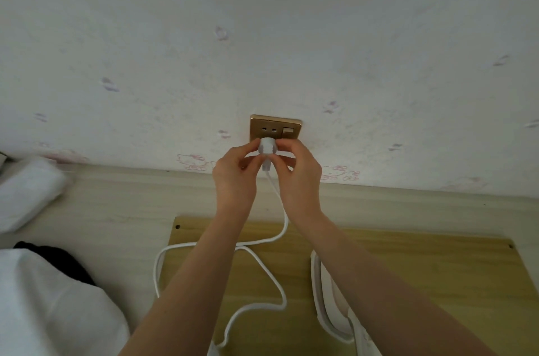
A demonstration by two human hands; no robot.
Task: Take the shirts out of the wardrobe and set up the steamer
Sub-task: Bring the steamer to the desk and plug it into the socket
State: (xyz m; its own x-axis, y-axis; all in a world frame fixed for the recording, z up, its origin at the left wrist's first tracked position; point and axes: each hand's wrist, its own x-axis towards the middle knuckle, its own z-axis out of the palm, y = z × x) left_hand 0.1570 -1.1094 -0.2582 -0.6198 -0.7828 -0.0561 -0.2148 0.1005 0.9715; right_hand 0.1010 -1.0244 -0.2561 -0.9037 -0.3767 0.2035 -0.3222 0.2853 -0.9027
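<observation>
Plug (267, 148) in white sits at the lower edge of a gold wall socket (275, 127), pinched from both sides. The left hand (234, 173) curls its thumb and forefinger round the plug's left flank, and the right hand (297, 172) curls its fingers round the right flank, so the plug lies between the two sets of fingertips (254, 148). Whether its pins are seated in the socket cannot be told, since the plug body covers them. The two upper slots and the switch on the socket show above the hands.

A white cord (274, 189) drops from the plug between the wrists and loops over a wooden board (437, 268). The white steamer (329, 306) lies on that board, under the right forearm. White cloth (52, 306) lies at the lower left, and a white bundle (26, 192) near the wall.
</observation>
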